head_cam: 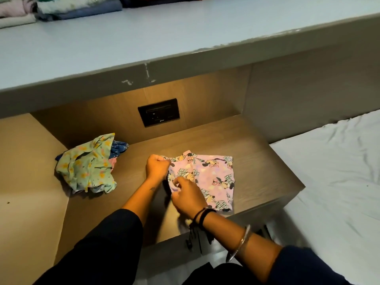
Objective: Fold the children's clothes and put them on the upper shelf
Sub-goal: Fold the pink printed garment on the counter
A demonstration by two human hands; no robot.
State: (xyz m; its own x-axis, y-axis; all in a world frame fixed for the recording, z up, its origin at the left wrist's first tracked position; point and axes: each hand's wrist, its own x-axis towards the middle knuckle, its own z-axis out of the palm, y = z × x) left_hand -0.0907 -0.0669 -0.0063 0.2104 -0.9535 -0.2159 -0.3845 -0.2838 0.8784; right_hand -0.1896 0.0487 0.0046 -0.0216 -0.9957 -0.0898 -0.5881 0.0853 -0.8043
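My left hand (157, 165) and right hand (188, 197) clutch the pink shorts (213, 177) mid-fold; crumpled pile (88, 167) left of them waits, folded clothes (78, 7) shelved beyond

No legible text, even on shorts (213, 175)

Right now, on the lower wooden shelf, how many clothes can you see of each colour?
1 pink printed garment, gripped by the left hand and the right hand
1 green flowered garment, crumpled
1 blue garment, mostly under the green one
Total: 3 visible; more may lie hidden beneath.
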